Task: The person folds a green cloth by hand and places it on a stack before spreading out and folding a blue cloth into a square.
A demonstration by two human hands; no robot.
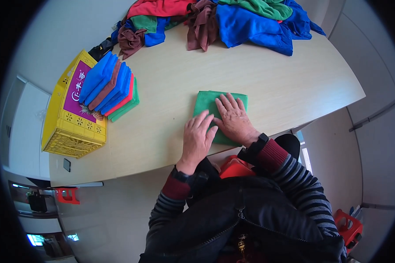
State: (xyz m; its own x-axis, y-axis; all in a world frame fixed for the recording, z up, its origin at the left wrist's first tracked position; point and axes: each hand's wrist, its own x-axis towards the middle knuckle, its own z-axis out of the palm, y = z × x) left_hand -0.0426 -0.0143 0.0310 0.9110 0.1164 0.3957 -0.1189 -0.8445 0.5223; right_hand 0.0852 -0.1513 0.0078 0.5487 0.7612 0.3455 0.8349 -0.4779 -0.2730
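Green cloth (pixel 208 103) lies folded at the tabletop's (pixel 162 79) near edge, the right hand (pixel 236 122) spread flat on it, the left hand (pixel 197 140) loosely open over its left side. Folded cloths (pixel 112 90) stand beside the crate (pixel 77 133), toward the left edge; the far-edge heap (pixel 254 26) looks unfolded.

From head height, one wide fisheye view looks steeply down onto the table (pixel 162 74) close below.

- Yellow plastic crate (pixel 59 116) with purple panel (pixel 70 103), left on the desk (pixel 294 83).
- Small dark flat object (pixel 66 165) near the crate.
- Red stool (pixel 67 196), lower left.
- Second red stool (pixel 348 227), lower right.
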